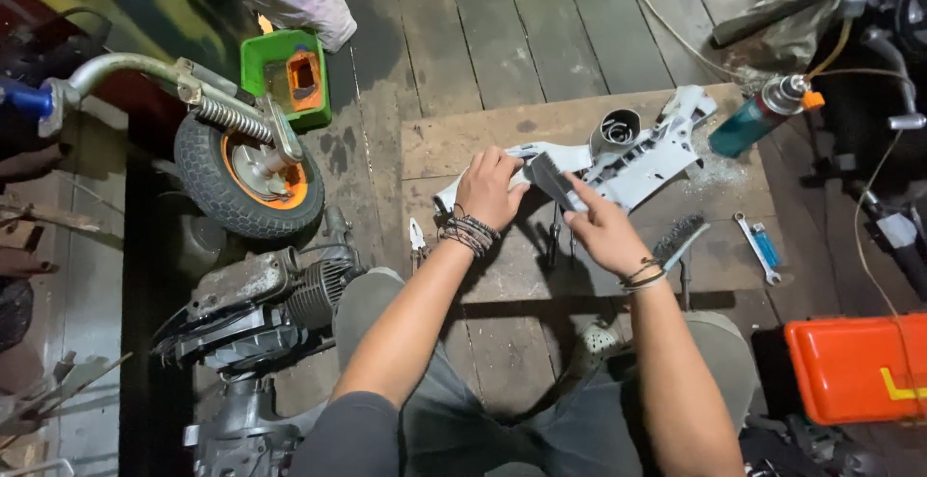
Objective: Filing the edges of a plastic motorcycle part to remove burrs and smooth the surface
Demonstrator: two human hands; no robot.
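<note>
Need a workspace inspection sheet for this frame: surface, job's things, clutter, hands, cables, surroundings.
Surface: bare wooden board lying on a dark plank floor.
Job's things: white moulded plastic housing on the board; dark flat brush-like tool held against it.
Clutter: teal spray can, blue-handled spanner, bristle brush, small pliers.
Hands: left hand grips the housing's end; right hand holds the dark tool in its fingers.
Cables: pale cord across the floor; thin wire at right.
Surroundings: small wheel with orange hub, grey finned engine, green tray, orange case.
</note>
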